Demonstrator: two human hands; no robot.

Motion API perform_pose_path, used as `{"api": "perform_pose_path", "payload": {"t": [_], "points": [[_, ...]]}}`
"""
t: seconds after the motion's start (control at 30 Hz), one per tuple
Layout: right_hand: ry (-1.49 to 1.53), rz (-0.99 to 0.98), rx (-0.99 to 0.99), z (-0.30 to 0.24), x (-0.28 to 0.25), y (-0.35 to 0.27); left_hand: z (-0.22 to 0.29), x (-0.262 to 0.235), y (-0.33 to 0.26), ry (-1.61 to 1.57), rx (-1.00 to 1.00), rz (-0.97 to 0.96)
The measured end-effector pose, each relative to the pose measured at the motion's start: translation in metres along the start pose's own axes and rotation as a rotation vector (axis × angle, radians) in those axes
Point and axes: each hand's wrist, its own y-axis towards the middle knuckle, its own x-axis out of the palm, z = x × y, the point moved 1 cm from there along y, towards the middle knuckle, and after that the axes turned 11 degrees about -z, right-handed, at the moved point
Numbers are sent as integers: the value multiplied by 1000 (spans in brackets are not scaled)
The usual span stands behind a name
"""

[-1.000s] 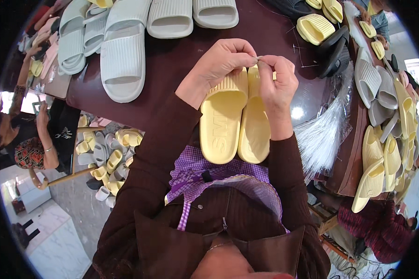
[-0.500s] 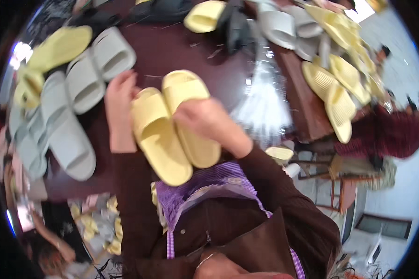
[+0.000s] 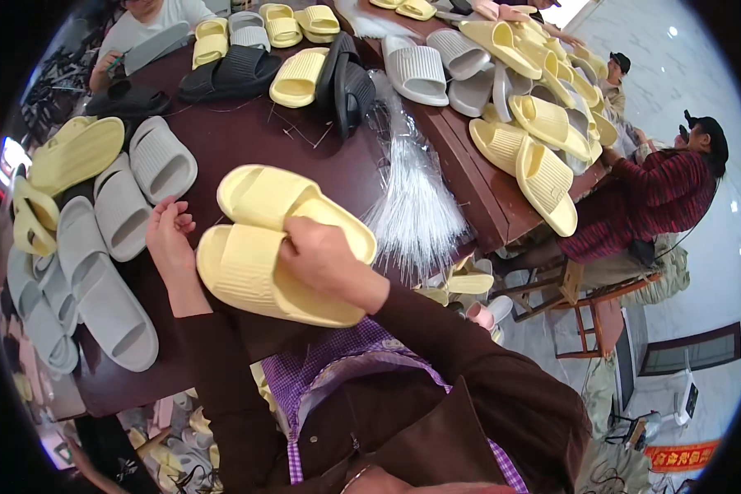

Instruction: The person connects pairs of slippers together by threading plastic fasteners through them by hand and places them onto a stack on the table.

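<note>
A pair of yellow slippers [image 3: 255,272] lies side by side over the near part of the dark table, toes to the left. My right hand [image 3: 321,255] is closed on the pair, its fingers tucked into the foot openings near the straps. Left of the slippers, my left hand [image 3: 171,239] is raised with its fingers loosely bent and apart. Nothing shows in it, and it does not appear to touch the pair. Just beyond it stands a grey slipper [image 3: 163,160]. A bundle of thin clear plastic strands [image 3: 416,206] spreads across the table to the right.
Grey slippers [image 3: 107,288] and a yellow slipper [image 3: 78,152] line the left side. Black slippers [image 3: 230,74] sit at the back. More slippers are heaped on the right-hand table [image 3: 502,206], where a person in a patterned top [image 3: 667,193] sits. Another person [image 3: 152,29] is at the far left.
The yellow pair has turned from toes pointing away to toes pointing left. My left hand has moved left and nearer, away from the slippers. My right hand stays on the pair.
</note>
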Motion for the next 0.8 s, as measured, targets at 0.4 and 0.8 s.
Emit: {"api": "perform_pose_path", "payload": {"t": [0.4, 0.8], "points": [[-426, 588, 27, 66, -288, 35, -10, -13, 9, -130, -94, 30], [-906, 531, 447, 327, -474, 12, -8, -6, 7, -65, -114, 10]]}}
